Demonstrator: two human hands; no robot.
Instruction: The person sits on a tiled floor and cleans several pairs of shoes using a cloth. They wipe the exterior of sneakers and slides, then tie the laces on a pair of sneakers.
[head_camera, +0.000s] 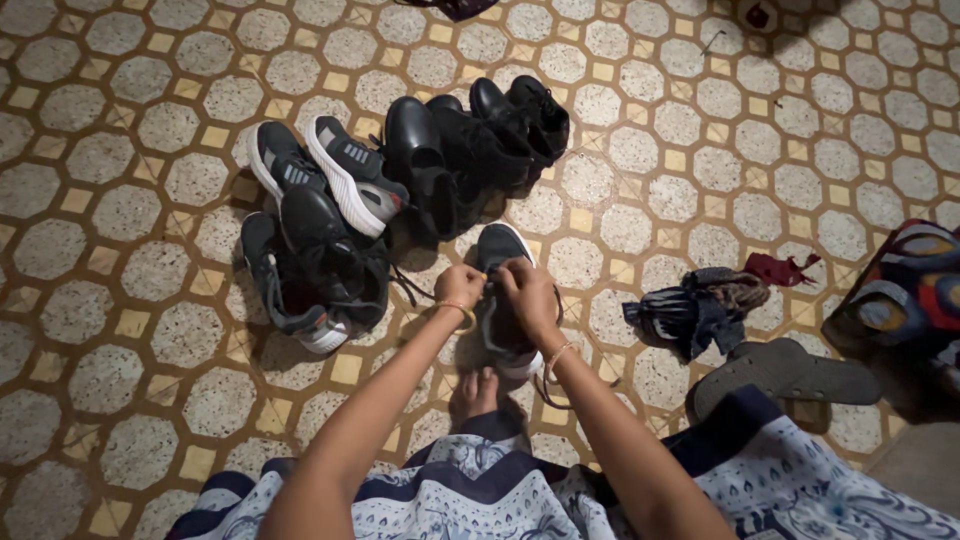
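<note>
Patterned blue-and-white cloth (480, 490) fills the near edge at 6 o'clock, with a bare foot (478, 392) poking out just beyond it. Both forearms run up from there to a dark sneaker (503, 290) standing on the tiled floor (130, 400) just beyond the foot, a little below centre. The left hand (459, 288) and right hand (527, 292) meet over its top, fingers pressed together and pinching the laces — the exact knot or loop is too small to tell. Each wrist wears a thin bangle.

As a judgement, the lacing on this sneaker is in hand and not finished: both hands are on the laces, and a loose lace end trails on the floor by the right wrist.

At 10 to 12 o'clock from the hands lies a heap of shoes (390, 180) — dark sneakers, one with a white sole turned up, and black boots behind. Whether any of these are already done I cannot tell. At 3 o'clock sits a bundle of rags (700, 305), with a grey sandal (790, 375) nearer, at 4 o'clock.
</note>
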